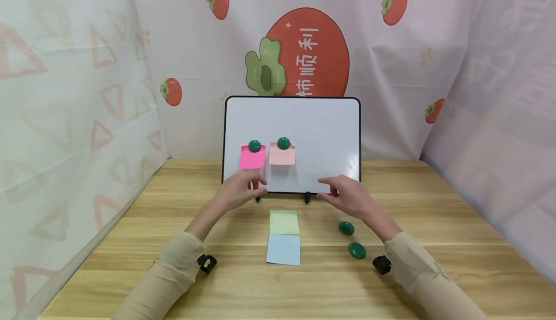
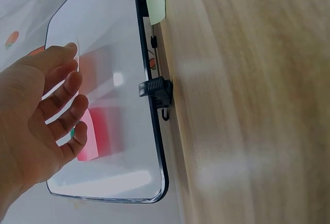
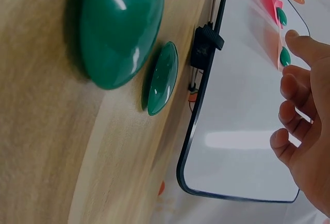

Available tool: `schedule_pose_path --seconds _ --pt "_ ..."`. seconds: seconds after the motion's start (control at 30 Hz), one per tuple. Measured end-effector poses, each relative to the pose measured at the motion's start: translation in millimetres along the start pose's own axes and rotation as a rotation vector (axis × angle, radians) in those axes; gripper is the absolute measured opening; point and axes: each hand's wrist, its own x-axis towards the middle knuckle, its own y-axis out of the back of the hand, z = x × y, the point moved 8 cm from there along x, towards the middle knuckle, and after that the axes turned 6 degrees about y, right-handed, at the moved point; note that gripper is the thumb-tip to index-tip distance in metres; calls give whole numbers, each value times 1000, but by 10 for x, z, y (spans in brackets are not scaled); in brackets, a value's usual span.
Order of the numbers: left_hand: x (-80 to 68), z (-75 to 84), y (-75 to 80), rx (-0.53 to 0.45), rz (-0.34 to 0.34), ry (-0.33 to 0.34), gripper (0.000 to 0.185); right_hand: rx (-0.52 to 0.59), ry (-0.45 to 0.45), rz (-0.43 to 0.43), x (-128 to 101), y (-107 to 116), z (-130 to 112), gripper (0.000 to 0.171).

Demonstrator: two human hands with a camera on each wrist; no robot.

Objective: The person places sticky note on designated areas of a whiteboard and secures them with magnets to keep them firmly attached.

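In the head view a whiteboard [image 1: 326, 127] with a black frame stands at the back of the table. A bright pink sticky note [image 1: 252, 159] and a pale pink sticky note [image 1: 282, 156] hang on it, each under a round green magnet [image 1: 284, 143]. My left hand [image 1: 241, 189], loosely curled and holding nothing, hovers before the board's lower left, just below the bright pink note. Opposite it, my right hand [image 1: 347, 195] floats before the lower right corner, fingers bent and nothing between them. Both wrist views show the fingers apart from one another's grip, with the board behind.
On the table between the arms lie a pale green sticky note [image 1: 284, 221] and a light blue sticky note [image 1: 283, 250], edge to edge. Two more green magnets, one farther [image 1: 346, 228] and one nearer [image 1: 357, 250], sit by the right forearm. Black clip feet [image 2: 157, 91] support the board.
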Motion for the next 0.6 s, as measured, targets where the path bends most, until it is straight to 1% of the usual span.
schedule_pose_path --seconds 0.17,0.3,0.47,0.6 --pt "-54 -20 -6 -5 14 -16 22 8 -12 -29 -84 13 7 43" --pt "-104 -2 -36 -22 -17 -15 18 8 -29 -49 -148 -5 33 43" --pt "-163 34 -83 -5 -57 -14 15 3 -34 -68 -220 -25 40 44" --pt "-198 53 -109 1 -76 -15 15 -3 -35 -78 -275 -30 33 42"
